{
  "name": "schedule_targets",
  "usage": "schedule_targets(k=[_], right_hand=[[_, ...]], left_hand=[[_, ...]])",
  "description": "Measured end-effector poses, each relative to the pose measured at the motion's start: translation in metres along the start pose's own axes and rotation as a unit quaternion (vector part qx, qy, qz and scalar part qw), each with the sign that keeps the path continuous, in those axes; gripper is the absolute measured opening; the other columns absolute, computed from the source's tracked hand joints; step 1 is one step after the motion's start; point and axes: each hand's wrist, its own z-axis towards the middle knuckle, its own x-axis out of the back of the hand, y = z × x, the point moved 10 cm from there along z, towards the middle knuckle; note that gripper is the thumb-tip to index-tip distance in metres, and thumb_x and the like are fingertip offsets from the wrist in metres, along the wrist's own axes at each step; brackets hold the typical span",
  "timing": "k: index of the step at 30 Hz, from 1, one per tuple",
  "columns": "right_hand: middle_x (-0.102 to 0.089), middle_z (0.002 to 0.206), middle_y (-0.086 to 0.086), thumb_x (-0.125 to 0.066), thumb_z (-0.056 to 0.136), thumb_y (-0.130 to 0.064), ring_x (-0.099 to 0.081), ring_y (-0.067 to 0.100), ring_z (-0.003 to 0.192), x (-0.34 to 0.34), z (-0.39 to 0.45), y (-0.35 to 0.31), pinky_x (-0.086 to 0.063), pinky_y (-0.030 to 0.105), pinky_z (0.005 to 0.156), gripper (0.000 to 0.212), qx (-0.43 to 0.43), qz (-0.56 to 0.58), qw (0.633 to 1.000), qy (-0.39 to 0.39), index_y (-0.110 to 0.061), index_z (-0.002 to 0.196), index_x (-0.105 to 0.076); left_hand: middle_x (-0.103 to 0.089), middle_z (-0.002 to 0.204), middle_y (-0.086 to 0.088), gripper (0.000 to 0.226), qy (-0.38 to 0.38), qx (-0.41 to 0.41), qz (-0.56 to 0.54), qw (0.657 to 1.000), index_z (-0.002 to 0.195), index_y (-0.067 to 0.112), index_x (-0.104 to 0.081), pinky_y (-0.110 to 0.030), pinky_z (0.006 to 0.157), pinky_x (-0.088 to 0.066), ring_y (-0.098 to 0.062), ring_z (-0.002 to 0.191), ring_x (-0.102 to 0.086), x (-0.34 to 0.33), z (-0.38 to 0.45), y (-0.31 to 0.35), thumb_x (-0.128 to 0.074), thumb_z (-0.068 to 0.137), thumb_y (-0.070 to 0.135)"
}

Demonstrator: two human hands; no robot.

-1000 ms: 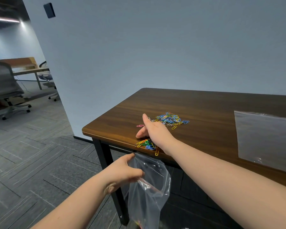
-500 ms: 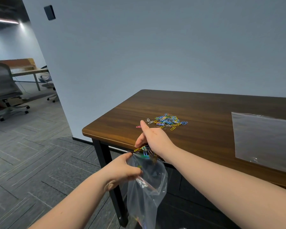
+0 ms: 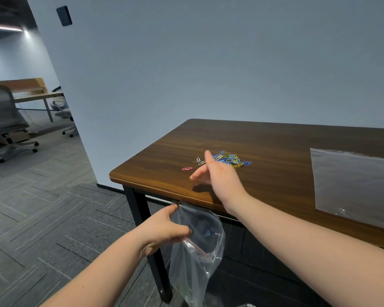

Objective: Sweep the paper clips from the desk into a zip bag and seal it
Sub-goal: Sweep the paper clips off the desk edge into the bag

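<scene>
A pile of coloured paper clips [image 3: 231, 159] lies on the dark wooden desk [image 3: 275, 173], with a pink clip [image 3: 187, 168] and a few pale ones off to its left. My right hand [image 3: 217, 173] hovers over the desk just in front of the pile, fingers apart, holding nothing. My left hand [image 3: 166, 229] grips the rim of a clear zip bag [image 3: 197, 251], which hangs open just below the desk's front edge. Something small and bluish shows inside the bag.
A second clear plastic bag [image 3: 353, 187] lies flat on the desk at the right. A black desk leg [image 3: 146, 229] stands behind my left hand. Office chairs [image 3: 5, 125] and another desk [image 3: 31, 94] are far off at the left, past the wall corner.
My right hand pushed a bunch of clips off the desk's front edge into the bag, then lifted and moved back toward the pile. My left hand kept the bag at the edge.
</scene>
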Motion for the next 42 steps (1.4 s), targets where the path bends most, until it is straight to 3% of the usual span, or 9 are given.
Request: schedule_targets(k=[3, 8, 11, 14, 17, 22, 28, 32, 42], right_hand=[[-0.071, 0.079, 0.003, -0.037, 0.1, -0.038, -0.063, 0.016, 0.085, 0.046, 0.014, -0.013, -0.036, 0.022, 0.082, 0.057, 0.024, -0.104, 0.99, 0.087, -0.004, 0.074, -0.074], [-0.067, 0.101, 0.014, -0.028, 0.099, -0.043, -0.057, 0.033, 0.104, 0.119, 0.043, 0.019, -0.043, 0.039, 0.085, 0.054, -0.047, -0.266, 0.944, 0.187, -0.006, 0.091, -0.066], [-0.064, 0.1, 0.014, -0.023, 0.097, -0.05, -0.054, 0.035, 0.106, 0.12, 0.063, 0.03, -0.043, 0.04, 0.083, 0.052, -0.081, -0.327, 0.927, 0.166, -0.013, 0.087, -0.058], [-0.064, 0.109, 0.011, -0.017, 0.097, -0.054, -0.053, 0.032, 0.115, 0.111, 0.081, 0.036, -0.043, 0.042, 0.091, 0.057, -0.111, -0.364, 0.917, 0.122, -0.016, 0.104, -0.059], [-0.06, 0.101, 0.007, -0.013, 0.098, -0.053, -0.054, 0.026, 0.102, 0.092, 0.096, 0.04, -0.039, 0.038, 0.086, 0.063, -0.12, -0.383, 0.913, 0.072, -0.012, 0.112, -0.058], [-0.066, 0.116, 0.008, -0.013, 0.098, -0.053, -0.056, 0.026, 0.107, 0.06, 0.11, 0.041, -0.039, 0.039, 0.095, 0.069, -0.096, -0.367, 0.925, 0.011, -0.012, 0.108, -0.068], [-0.066, 0.103, 0.002, -0.026, 0.1, -0.048, -0.057, 0.02, 0.105, 0.05, 0.084, 0.031, -0.038, 0.032, 0.092, 0.062, -0.06, -0.268, 0.961, -0.032, -0.01, 0.097, -0.075], [-0.065, 0.096, -0.003, -0.028, 0.1, -0.046, -0.057, 0.016, 0.101, 0.041, 0.062, 0.025, -0.035, 0.029, 0.089, 0.06, -0.056, -0.239, 0.968, -0.062, -0.01, 0.094, -0.076], [-0.074, 0.091, -0.002, -0.033, 0.099, -0.046, -0.062, 0.009, 0.096, 0.044, 0.043, 0.03, -0.038, 0.039, 0.107, 0.058, -0.092, -0.114, 0.989, -0.035, -0.01, 0.084, -0.075]], left_hand=[[-0.071, 0.104, -0.019, 0.101, 0.01, -0.002, -0.003, 1.0, 0.151, 0.015, -0.023, -0.036, 0.08, -0.059, -0.021, 0.078, -0.067, 0.0, 0.001, -0.001, -0.074, 0.064, 0.003], [-0.071, 0.085, -0.015, 0.099, 0.016, 0.004, 0.008, 1.0, 0.151, 0.016, -0.024, -0.04, 0.082, -0.058, -0.02, 0.072, -0.063, -0.001, 0.002, -0.003, -0.071, 0.065, 0.002], [-0.068, 0.074, -0.009, 0.099, 0.014, 0.01, 0.015, 1.0, 0.151, 0.017, -0.025, -0.039, 0.081, -0.057, -0.018, 0.067, -0.061, -0.005, 0.002, -0.006, -0.07, 0.064, 0.001], [-0.072, 0.085, -0.011, 0.098, 0.019, 0.016, 0.019, 1.0, 0.15, 0.017, -0.026, -0.045, 0.087, -0.058, -0.02, 0.07, -0.066, -0.006, 0.003, -0.008, -0.071, 0.064, 0.0], [-0.072, 0.096, -0.013, 0.097, 0.024, 0.021, 0.01, 0.999, 0.15, 0.018, -0.028, -0.046, 0.087, -0.058, -0.022, 0.075, -0.069, -0.005, 0.004, -0.01, -0.072, 0.065, 0.0], [-0.071, 0.091, -0.01, 0.098, 0.012, 0.026, 0.011, 1.0, 0.149, 0.019, -0.03, -0.039, 0.081, -0.06, -0.018, 0.071, -0.068, -0.004, 0.006, -0.009, -0.073, 0.063, 0.003], [-0.076, 0.1, -0.015, 0.092, 0.021, 0.026, 0.027, 0.999, 0.143, 0.016, -0.039, -0.046, 0.086, -0.059, -0.031, 0.087, -0.074, -0.007, 0.016, -0.01, -0.072, 0.058, 0.007], [-0.073, 0.086, -0.015, 0.061, 0.006, 0.016, 0.019, 1.0, 0.12, 0.015, -0.055, -0.036, 0.074, -0.057, -0.024, 0.07, -0.063, -0.021, 0.021, -0.008, -0.068, 0.061, 0.004], [-0.063, 0.061, -0.004, 0.087, 0.006, 0.001, 0.024, 1.0, 0.146, 0.015, -0.035, -0.023, 0.053, -0.048, -0.011, 0.046, -0.053, -0.031, 0.011, -0.001, -0.065, 0.065, 0.004]])
